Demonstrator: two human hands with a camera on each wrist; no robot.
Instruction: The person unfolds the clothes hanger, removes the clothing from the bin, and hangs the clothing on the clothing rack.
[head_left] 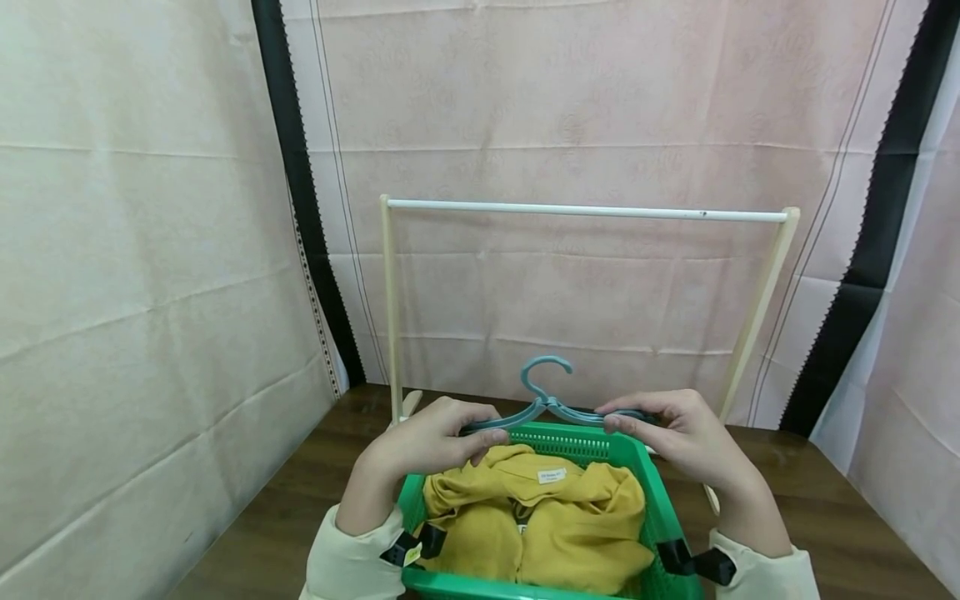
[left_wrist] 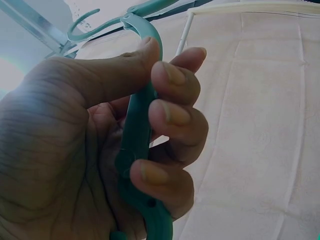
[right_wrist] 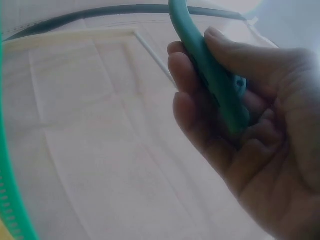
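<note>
Creased pale fabric walls [head_left: 570, 100] with two black bands [head_left: 306, 200] surround one brown wood-grain tabletop [head_left: 292, 500]. On it stand one cream-and-white rail rack [head_left: 585, 210] and one green plastic basket [head_left: 667, 510] holding one yellow cloth garment [head_left: 577, 537]. Two hands, the left hand [head_left: 431, 433] and right hand [head_left: 678, 429], grip one blue-green plastic hanger [head_left: 550, 402] above the basket, each curled round one side.

The head view is bright and soft, with pale shadows in the folds of the cloth [head_left: 570, 100]. In the left wrist view, white glare comes in at the left edge, and the left grip [left_wrist: 90, 135] looks dark. The right wrist view is hazy and a bit blurry, with glare at the top right and the right grip [right_wrist: 265, 145] in shade.
</note>
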